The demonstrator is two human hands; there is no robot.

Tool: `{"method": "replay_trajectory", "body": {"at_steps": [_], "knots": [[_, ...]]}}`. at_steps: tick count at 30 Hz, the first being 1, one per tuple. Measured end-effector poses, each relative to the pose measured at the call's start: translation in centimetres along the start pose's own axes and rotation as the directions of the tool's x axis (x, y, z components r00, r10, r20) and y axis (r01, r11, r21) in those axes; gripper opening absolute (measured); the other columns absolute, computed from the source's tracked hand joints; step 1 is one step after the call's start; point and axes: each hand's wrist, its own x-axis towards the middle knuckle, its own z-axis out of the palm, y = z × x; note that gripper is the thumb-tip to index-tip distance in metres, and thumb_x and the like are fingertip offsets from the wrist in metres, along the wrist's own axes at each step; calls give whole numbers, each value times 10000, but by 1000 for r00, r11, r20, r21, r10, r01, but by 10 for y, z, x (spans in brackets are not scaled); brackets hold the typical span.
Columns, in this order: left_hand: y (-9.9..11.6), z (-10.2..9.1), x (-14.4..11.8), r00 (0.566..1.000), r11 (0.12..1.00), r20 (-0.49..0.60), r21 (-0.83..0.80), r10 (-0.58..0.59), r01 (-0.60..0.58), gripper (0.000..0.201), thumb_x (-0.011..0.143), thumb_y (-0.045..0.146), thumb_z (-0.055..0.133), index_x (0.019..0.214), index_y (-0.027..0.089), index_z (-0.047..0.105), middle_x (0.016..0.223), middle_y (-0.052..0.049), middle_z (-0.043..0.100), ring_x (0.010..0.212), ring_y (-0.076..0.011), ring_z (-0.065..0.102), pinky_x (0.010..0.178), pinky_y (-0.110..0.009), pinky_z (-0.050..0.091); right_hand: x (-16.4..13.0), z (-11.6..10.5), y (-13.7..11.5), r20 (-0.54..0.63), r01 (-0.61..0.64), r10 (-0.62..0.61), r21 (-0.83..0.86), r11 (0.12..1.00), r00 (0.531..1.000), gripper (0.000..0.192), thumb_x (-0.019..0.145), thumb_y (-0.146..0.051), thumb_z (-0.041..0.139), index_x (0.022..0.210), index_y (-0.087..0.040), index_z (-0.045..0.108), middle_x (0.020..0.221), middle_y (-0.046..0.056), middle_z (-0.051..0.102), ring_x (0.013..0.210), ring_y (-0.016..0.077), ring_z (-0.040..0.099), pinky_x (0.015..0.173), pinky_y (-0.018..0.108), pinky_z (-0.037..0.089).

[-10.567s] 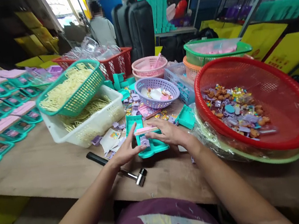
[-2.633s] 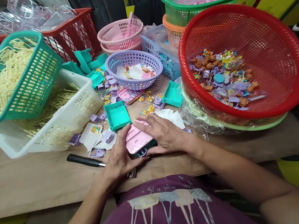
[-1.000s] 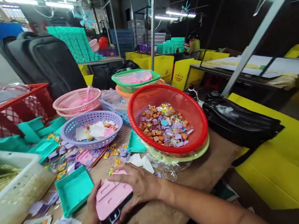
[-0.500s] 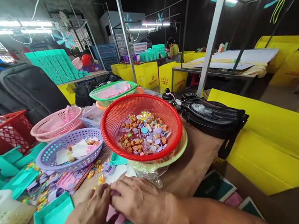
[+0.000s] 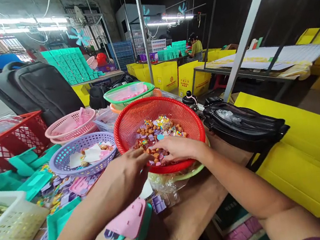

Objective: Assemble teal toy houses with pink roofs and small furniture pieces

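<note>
While tube lights (image 5: 51, 21) glow overhead, baskets (image 5: 183, 114) crowd the brown tabletop (image 5: 191, 217).

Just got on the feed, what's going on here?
The person's right hand is among the small parts in the red basket; whether it grips anything is unclear. The left hand is at the basket's near-left edge. A pink-lidded teal box rests on the table, held by neither.
</note>
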Motion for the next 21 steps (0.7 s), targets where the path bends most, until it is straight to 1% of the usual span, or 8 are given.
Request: {"method": "replay_trajectory", "body": {"at_steps": [1,3,6,9,12,16,19,21], "knots": [[-4,0,15,999,999,46,43,20,-22,262,872,186,457,900,194,718,885,-84,710,806,-199,673,717,-295,537,2,0,4,33,-31,32,-17,999,999,300,787,-152,728,1080,-194,678,1004,53,719,940,210,662,831,310,502],[-14,6,44,983,993,184,115,15,-36,237,850,162,501,917,182,727,913,-94,709,864,-209,664,771,-305,521,3,0,8,32,-98,100,-50,994,994,224,803,-123,683,1013,-201,684,906,28,728,860,192,671,748,272,488],[-28,25,82,905,987,425,154,-19,-52,209,780,193,614,930,214,757,855,-53,733,785,-178,664,716,-252,493,-4,-2,11,9,-138,140,-88,986,990,176,811,-94,635,951,-188,685,893,39,735,858,192,676,733,260,474],[-32,41,105,837,984,548,155,-7,-93,135,722,260,685,816,223,774,728,-30,728,661,-169,642,611,-236,457,-13,-3,17,-36,-203,201,-115,972,979,197,839,-128,624,1005,-211,691,966,52,742,913,207,684,774,272,476],[-28,48,113,819,975,573,195,-26,-105,121,687,227,691,772,200,772,669,-48,713,628,-181,631,596,-252,453,-18,-4,23,-142,-350,330,-155,924,933,242,866,-175,615,1086,-243,687,983,68,743,922,243,691,786,313,488],[-28,53,110,836,967,546,238,-56,-90,144,617,150,700,750,151,754,689,-93,714,670,-214,650,632,-281,476,-18,-4,28,-272,-488,433,-186,853,859,234,894,-194,585,1104,-213,687,962,119,723,939,281,672,811,381,505],[-34,53,106,862,971,502,231,-70,-56,141,620,146,689,749,130,744,724,-117,718,689,-233,655,645,-303,484,-17,-3,25,-361,-521,433,-194,831,826,235,909,-210,585,1121,-185,683,1081,160,671,1062,296,611,891,416,496],[-38,50,106,883,982,465,190,-70,-22,133,656,168,677,764,135,747,742,-106,720,692,-221,652,643,-294,480,-18,-3,20,-400,-464,377,-146,874,835,227,904,-209,607,1115,-183,689,1107,148,654,1075,285,596,922,421,492]]}}
